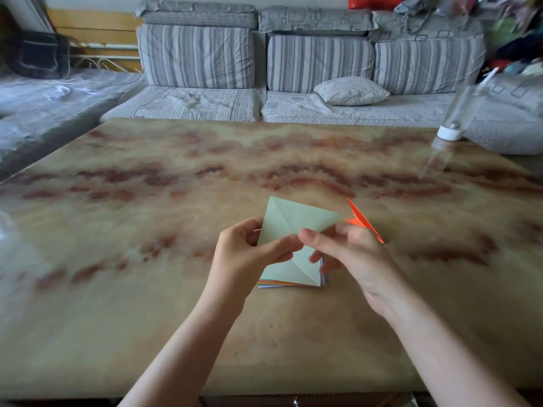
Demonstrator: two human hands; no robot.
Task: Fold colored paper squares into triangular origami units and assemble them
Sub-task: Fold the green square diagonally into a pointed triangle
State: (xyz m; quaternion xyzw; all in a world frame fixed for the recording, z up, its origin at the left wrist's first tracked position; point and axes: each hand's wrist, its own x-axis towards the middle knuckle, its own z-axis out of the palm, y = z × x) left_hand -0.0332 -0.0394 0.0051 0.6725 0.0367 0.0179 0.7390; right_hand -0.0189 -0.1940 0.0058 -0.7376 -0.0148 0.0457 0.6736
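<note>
our left hand (pixel 246 254) and right hand (pixel 349 254) are pinching the green sheet (pixel 293 218) mid-frame; we're risking a skewed crease if edges are slipping.

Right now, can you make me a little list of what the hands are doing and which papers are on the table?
held: light green paper, with diagonal creases, lifted over the stack
left hand: pinches the sheet's left side
right hand: pinches the sheet's right side
underneath: stack of colored paper, only its edges showing
beside the right hand: orange folded piece, partly hidden
surface: marbled table
far right corner: clear bottle, blurred
</note>
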